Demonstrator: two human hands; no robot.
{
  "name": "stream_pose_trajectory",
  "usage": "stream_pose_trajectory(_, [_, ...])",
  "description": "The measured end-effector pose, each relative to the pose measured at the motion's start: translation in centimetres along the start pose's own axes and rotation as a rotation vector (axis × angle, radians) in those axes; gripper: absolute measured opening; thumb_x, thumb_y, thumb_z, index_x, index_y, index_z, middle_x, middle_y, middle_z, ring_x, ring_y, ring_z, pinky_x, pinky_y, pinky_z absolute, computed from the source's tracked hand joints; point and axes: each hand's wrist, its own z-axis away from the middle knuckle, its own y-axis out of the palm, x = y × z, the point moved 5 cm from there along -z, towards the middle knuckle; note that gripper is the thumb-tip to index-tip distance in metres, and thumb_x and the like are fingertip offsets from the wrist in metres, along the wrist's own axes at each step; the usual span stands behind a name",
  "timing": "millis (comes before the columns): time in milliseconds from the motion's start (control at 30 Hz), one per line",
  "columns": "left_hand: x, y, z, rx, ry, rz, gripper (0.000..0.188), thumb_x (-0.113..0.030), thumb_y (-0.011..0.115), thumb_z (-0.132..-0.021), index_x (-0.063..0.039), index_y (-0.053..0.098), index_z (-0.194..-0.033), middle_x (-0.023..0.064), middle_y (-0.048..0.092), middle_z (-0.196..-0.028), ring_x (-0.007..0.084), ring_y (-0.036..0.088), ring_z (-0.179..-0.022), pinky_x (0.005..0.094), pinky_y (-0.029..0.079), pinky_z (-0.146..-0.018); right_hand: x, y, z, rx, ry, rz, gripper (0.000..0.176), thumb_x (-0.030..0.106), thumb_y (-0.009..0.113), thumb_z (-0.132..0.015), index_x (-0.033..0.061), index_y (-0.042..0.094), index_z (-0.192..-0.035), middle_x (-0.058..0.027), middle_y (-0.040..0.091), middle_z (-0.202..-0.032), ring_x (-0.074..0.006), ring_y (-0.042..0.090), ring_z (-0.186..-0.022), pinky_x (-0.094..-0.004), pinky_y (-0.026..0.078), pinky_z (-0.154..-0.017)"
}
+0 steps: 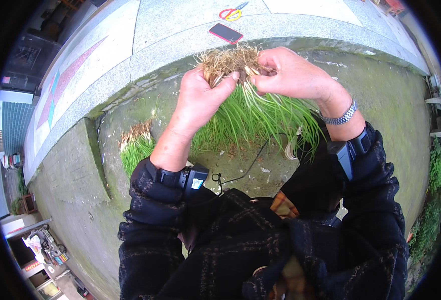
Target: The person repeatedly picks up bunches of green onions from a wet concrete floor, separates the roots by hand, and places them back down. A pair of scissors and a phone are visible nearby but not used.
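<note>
A bunch of green scallion-like plants (235, 116) with tangled brown roots and whitish stem bases is held up in front of me. My left hand (205, 95) grips the left part of it just below the roots, thumb across the stems. My right hand (286, 75) pinches some of the pale stem bases at the right side, thumb and forefinger close together. The long leaves hang down towards my body and hide part of the ground. A smaller bunch of the same plants (136, 150) lies on the ground to the left, roots pointing away from me.
On the raised terrazzo ledge (175, 41) beyond my hands lie a phone with a red edge (226, 33) and scissors with red and yellow handles (233, 13). A concrete ramp (70, 165) rises at the left. A thin black cord (248, 168) runs near my body.
</note>
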Motion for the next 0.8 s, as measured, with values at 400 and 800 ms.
stream_pose_trajectory(400, [-1.3,-0.2,0.1,-0.152,0.361,-0.398,0.022,-0.014,0.063,-0.083,-0.002,0.063,-0.102,0.0102,0.068,-0.090,0.0141,0.063,-0.080,0.0301,0.050,-0.073,0.5,0.4,-0.3,0.008,-0.034,0.027,0.029,0.024,0.060,-0.077,-0.0048,0.058,-0.075,-0.0085,0.057,-0.063,-0.0136,0.057,-0.063,-0.0316,0.046,-0.058])
stream_pose_trajectory(800, [0.4,-0.1,0.7,0.218,-0.155,0.262,0.028,-0.028,0.066,-0.087,-0.009,0.064,-0.106,-0.0082,0.056,-0.081,0.0013,0.042,-0.064,0.0176,0.035,-0.053,-0.1,-1.0,1.2,0.454,-0.122,-0.392,0.021,0.019,0.058,-0.084,-0.0020,0.057,-0.087,0.0009,0.055,-0.071,-0.0084,0.054,-0.064,-0.0267,0.052,-0.059])
